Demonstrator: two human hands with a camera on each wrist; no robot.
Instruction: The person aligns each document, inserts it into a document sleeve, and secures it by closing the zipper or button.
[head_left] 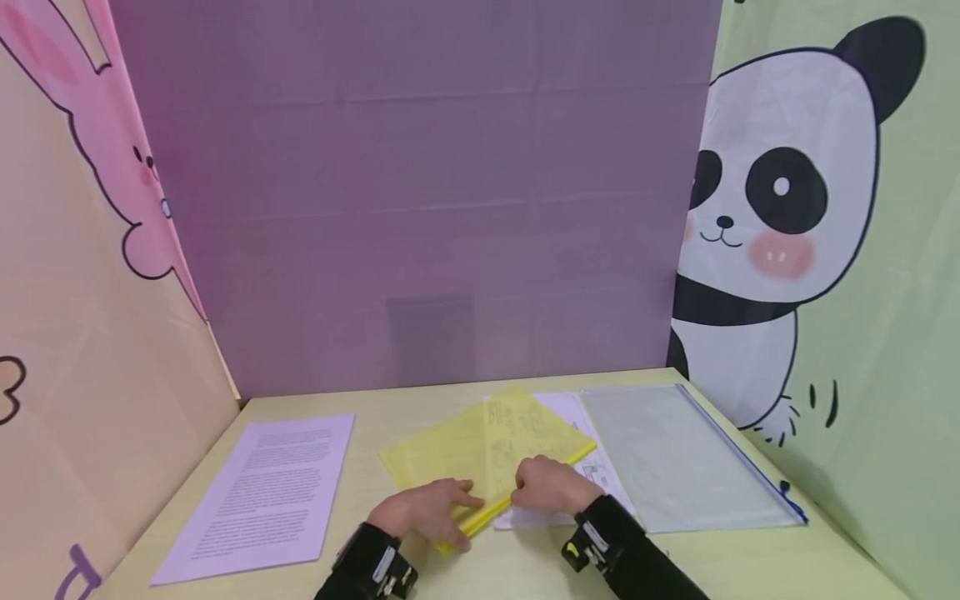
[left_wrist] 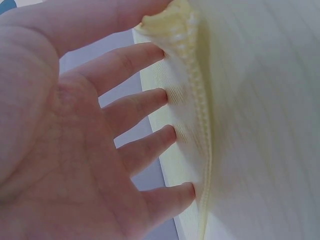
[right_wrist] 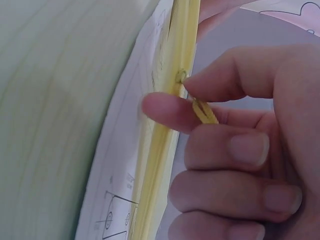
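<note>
A translucent yellow zip bag (head_left: 442,446) lies aslant at the middle of the table, its zipped edge (head_left: 577,454) towards me. Printing shows faintly through its right half. My left hand (head_left: 427,510) holds the near left end of that edge between thumb and fingers; in the left wrist view the fingertips (left_wrist: 170,132) press on the bag and the edge bunches by the thumb. With thumb and index finger, my right hand (head_left: 551,485) pinches the small zipper pull (right_wrist: 181,76) and its yellow cord (right_wrist: 205,112); the other fingers are curled.
A sheet with printed drawings (head_left: 600,471) lies partly under the yellow bag. Right of it is a clear bag (head_left: 682,467) with a blue edge. A page of printed text (head_left: 262,492) lies at the left. Purple, panda and rabbit panels surround the table (head_left: 360,550).
</note>
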